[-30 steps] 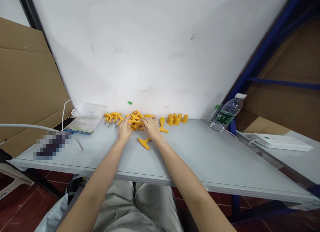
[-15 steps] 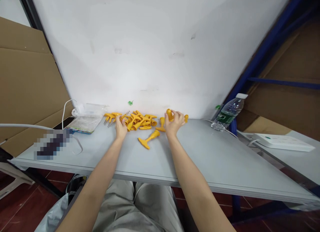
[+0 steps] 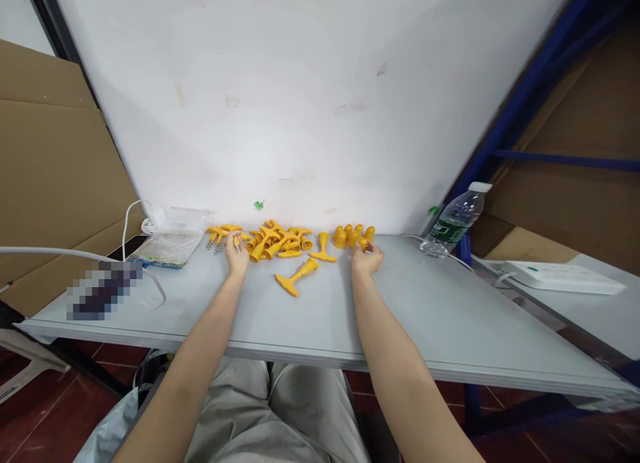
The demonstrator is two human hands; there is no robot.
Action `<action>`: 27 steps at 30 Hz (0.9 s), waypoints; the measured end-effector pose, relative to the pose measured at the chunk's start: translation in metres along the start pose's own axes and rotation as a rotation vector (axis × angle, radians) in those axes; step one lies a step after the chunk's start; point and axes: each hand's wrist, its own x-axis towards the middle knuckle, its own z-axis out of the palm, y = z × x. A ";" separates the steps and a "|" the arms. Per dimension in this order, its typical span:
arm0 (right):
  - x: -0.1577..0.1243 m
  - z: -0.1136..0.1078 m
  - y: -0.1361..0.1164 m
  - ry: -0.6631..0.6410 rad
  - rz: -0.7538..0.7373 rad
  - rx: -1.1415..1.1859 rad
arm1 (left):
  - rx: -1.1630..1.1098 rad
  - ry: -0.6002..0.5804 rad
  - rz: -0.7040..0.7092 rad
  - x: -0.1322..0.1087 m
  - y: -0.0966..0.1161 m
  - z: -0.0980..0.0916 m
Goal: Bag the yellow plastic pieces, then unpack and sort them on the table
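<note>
At the left side of the pile, my left hand (image 3: 237,256) is closed on a yellow T-handled corkscrew (image 3: 242,236), its metal spiral partly hidden by the fingers. My right hand (image 3: 368,259) pinches a yellow cone-shaped sleeve (image 3: 363,242) low over the table, in front of a group of similar upright sleeves (image 3: 339,237). Between my hands lies a heap of yellow corkscrew parts (image 3: 280,242). Beside the heap, one T-shaped piece (image 3: 323,247) stands on its handle. Nearer to me, another T-shaped piece (image 3: 297,278) lies flat. Bare-spiral corkscrews (image 3: 220,234) rest left of the heap.
A plastic bag (image 3: 173,240) and a phone (image 3: 128,248) lie at the left, with a white cable near a blurred-out object (image 3: 105,291). A water bottle (image 3: 456,220) stands at the right, before a white power strip (image 3: 565,277). A white panel (image 3: 310,116) rises behind the table.
My right hand has moved right and lower with a sleeve, uncovering the group of sleeves behind it. The corkscrew in my left hand has turned, its spiral no longer pointing up and right.
</note>
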 end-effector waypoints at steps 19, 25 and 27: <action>0.021 -0.016 -0.002 -0.162 0.024 -0.336 | -0.110 -0.130 -0.236 -0.006 0.008 0.008; 0.012 -0.020 -0.015 -0.298 -0.037 -0.627 | -0.157 -0.059 -0.212 -0.005 0.016 0.004; 0.011 -0.019 -0.015 -0.334 -0.067 -0.683 | -0.147 -0.040 -0.224 -0.004 0.013 0.003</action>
